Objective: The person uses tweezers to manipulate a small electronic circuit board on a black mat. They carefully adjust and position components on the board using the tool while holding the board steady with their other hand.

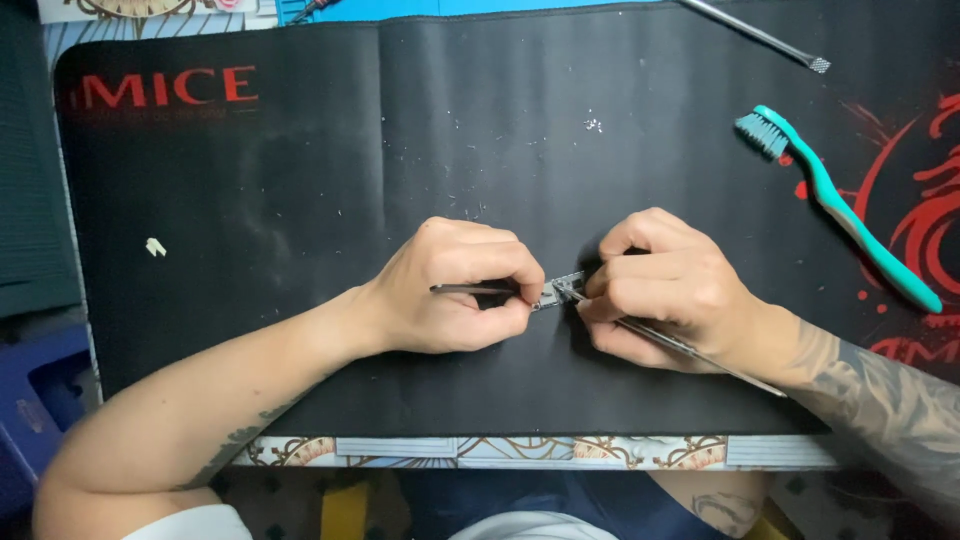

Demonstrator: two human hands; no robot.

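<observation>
Small part mid-mat btwn both hands; toothbrush far right; probe behind it.

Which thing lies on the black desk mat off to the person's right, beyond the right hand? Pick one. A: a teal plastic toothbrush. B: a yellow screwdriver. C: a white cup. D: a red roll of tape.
A: a teal plastic toothbrush lies slantwise on the black desk mat, apart from the right hand, untouched.
</observation>
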